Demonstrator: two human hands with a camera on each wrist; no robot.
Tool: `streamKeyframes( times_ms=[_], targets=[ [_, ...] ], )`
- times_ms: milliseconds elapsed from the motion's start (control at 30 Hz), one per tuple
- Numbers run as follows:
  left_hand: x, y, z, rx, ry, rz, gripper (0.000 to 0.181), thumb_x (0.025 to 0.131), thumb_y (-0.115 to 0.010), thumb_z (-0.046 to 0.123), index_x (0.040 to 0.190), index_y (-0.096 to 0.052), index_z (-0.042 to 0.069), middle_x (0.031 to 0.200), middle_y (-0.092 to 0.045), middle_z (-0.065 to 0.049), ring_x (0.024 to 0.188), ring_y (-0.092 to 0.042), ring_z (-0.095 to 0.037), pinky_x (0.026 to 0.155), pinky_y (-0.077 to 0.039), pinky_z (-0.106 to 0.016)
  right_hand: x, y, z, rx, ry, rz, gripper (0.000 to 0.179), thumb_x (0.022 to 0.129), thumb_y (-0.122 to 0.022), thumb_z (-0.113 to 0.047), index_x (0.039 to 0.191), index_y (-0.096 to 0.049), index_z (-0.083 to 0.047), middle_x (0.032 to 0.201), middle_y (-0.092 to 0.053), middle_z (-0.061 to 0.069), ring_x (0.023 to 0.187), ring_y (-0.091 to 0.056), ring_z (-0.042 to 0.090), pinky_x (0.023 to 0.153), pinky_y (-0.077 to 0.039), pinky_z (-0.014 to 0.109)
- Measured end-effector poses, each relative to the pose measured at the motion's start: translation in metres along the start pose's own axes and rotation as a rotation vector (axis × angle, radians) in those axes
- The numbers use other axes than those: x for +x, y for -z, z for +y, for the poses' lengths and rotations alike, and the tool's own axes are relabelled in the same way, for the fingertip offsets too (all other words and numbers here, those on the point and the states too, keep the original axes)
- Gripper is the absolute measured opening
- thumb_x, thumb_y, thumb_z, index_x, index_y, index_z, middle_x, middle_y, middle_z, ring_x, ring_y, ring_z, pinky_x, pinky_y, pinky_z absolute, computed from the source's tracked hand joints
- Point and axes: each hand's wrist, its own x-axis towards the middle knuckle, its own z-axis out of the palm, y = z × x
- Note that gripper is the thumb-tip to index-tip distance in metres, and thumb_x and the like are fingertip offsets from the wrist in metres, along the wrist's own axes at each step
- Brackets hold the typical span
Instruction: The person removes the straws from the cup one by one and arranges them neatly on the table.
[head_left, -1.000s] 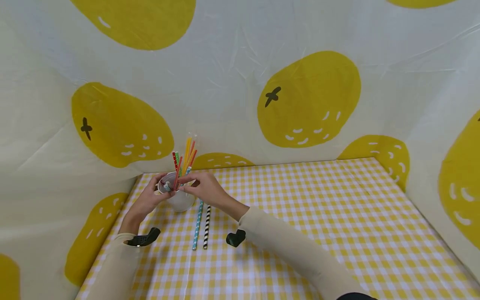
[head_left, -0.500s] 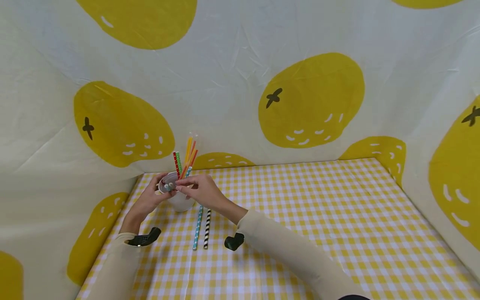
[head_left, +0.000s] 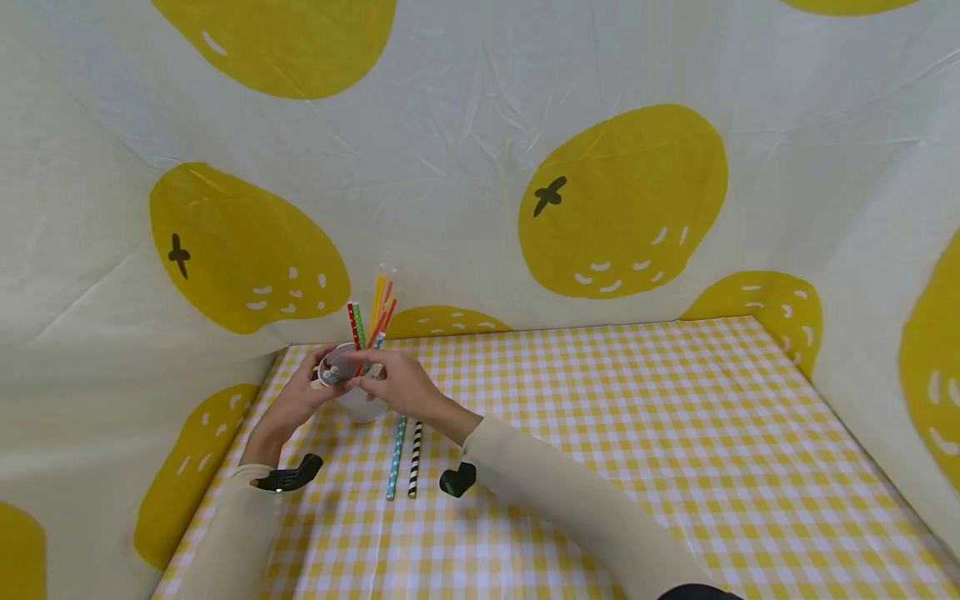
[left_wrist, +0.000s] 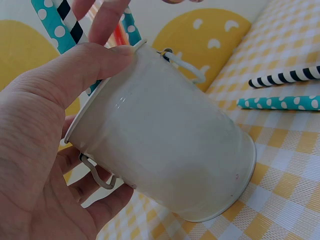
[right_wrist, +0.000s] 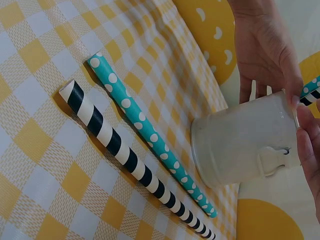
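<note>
Two straws point(right_wrist: 151, 136) (one striped) near the pail point(right_wrist: 240, 140).

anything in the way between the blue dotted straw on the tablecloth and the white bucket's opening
Nothing visible lies on the tablecloth between the blue dotted straw and the white bucket. Higher up, the right hand partly blocks the opening, at its right edge in the head view.

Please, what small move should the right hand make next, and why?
Probably the right hand should leave the pail and reach for the teal dotted straw: it lies on the checked cloth, while similar straws are in the pail, which the left hand holds.
</note>
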Motion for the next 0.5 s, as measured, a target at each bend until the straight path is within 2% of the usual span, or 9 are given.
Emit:
streamKeyframes(
  times_ms=[133,367,500],
  targets=[
    [0.0004,0.0001,0.0001,0.006,0.002,0.001,0.088,0.095,-0.074,0.028,0.163,-0.018,0.017,0.161,-0.023,-0.014,0.132,-0.036,-0.039,0.095,-0.039,-0.045,0.0019,-0.0021,0.0014,-0.025,-0.01,-0.012,0.037,0.099,-0.068,-0.016,0.137,-0.066,-0.017,0.132,-0.068,0.002,0.057,-0.063,-0.001,0.046,-0.046,0.023],
    [0.0013,0.0014,-0.0026,0.018,0.002,-0.009,0.09,0.096,-0.073,0.028,0.163,-0.015,0.019,0.16,-0.024,-0.017,0.132,-0.036,-0.038,0.094,-0.041,-0.042,0.0041,-0.0055,-0.0017,-0.047,0.013,-0.025,0.021,0.099,-0.069,-0.017,0.119,-0.073,-0.014,0.118,-0.072,0.002,0.059,-0.063,-0.003,0.05,-0.049,0.023],
    [0.0017,0.0022,-0.0038,0.005,0.006,-0.019,0.089,0.096,-0.072,0.028,0.163,-0.014,0.02,0.161,-0.021,-0.016,0.134,-0.032,-0.04,0.095,-0.04,-0.044,0.0054,-0.0064,-0.004,-0.067,0.007,-0.051,0.029,0.099,-0.068,-0.018,0.128,-0.069,-0.015,0.119,-0.072,0.004,0.06,-0.062,-0.002,0.05,-0.048,0.022]
  ],
)
